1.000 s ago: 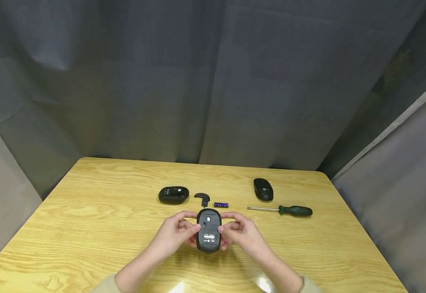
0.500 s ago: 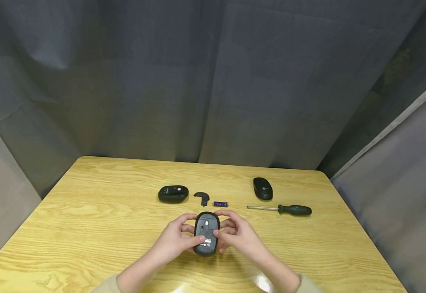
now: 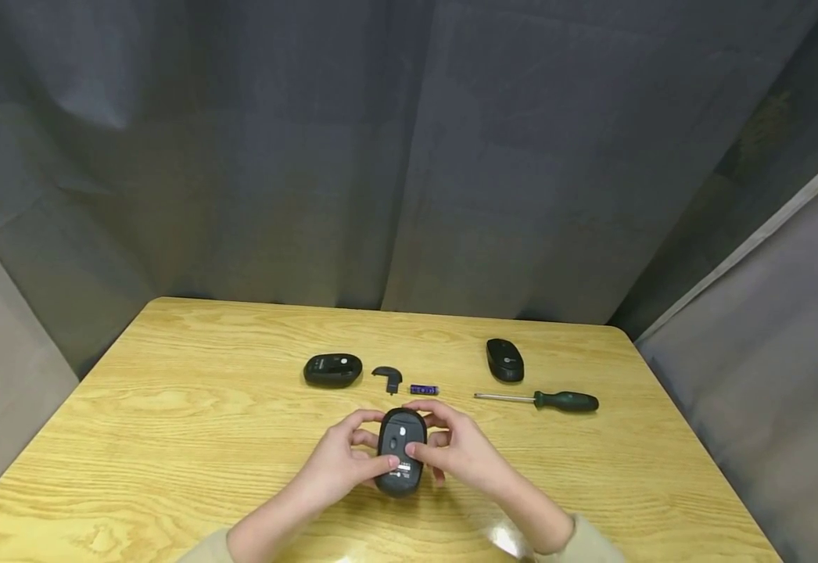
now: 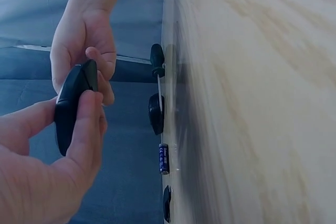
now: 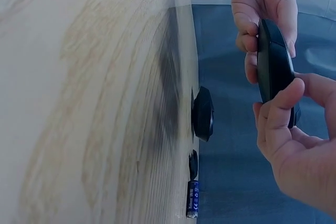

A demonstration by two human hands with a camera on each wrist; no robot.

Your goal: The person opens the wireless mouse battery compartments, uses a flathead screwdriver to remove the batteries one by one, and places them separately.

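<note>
Both hands hold a black computer mouse [image 3: 400,477] above the table, its underside with a pale label facing up. My left hand [image 3: 335,461] grips its left side, thumb across the underside near the label. On the other side my right hand [image 3: 461,450] grips it, thumb on the underside and forefinger at the far end. The wrist views show the mouse [image 4: 73,103] edge-on, raised off the wood, with fingers of both hands curled along its sides. Just beyond lie a small black battery cover [image 3: 389,378] and a blue battery [image 3: 424,389].
A second black mouse [image 3: 333,371] lies underside up at the back left. At the back right sits a third mouse [image 3: 505,360], with a green-handled screwdriver [image 3: 567,401] in front of it. A grey curtain [image 3: 296,156] hangs behind the wooden table [image 3: 170,438].
The held mouse has come slightly nearer the body and tilted a little. The left thumb has moved from its edge onto the underside; the right forefinger has shifted to the far end.
</note>
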